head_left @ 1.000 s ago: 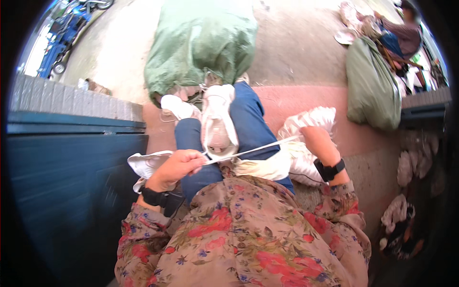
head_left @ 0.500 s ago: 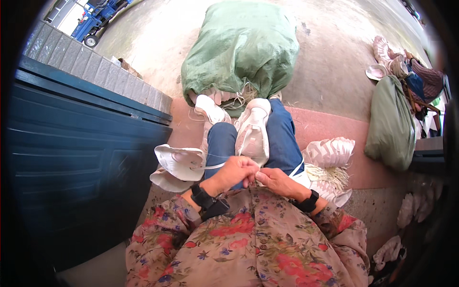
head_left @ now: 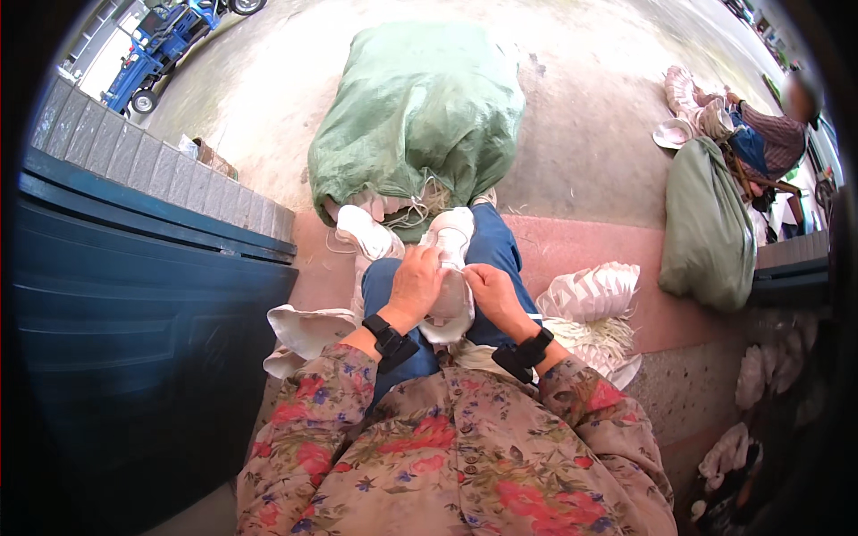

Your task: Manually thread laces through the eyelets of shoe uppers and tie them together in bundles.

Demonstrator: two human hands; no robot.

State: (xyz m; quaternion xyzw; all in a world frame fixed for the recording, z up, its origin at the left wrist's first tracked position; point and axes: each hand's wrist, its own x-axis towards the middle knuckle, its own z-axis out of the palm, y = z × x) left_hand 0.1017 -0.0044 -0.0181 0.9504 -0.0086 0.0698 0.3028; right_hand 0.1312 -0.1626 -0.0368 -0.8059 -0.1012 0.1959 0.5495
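Both hands of mine meet at a white shoe (head_left: 450, 230) lying between my thighs, its toe pointing away from me and its opening toward my lap. With the left hand (head_left: 418, 279) I lie over its left side, fingers curled toward the middle; their tips are too hidden for me to tell whether they pinch anything. With the right hand (head_left: 492, 293) I bend in from the other side, fingertips at the shoe's right edge, near the left ones; whether they pinch the edge or a lace I cannot tell. Under my forearms are blue trousers (head_left: 493, 246). Another white shoe (head_left: 362, 232) rests beyond my left knee, just short of a big green sack (head_left: 420, 98). White shoe pieces (head_left: 308, 330) sit beside my left leg. To my right lie a row of nested white pieces (head_left: 590, 293) and, nearer me, a bundle of pale strands (head_left: 594, 332).
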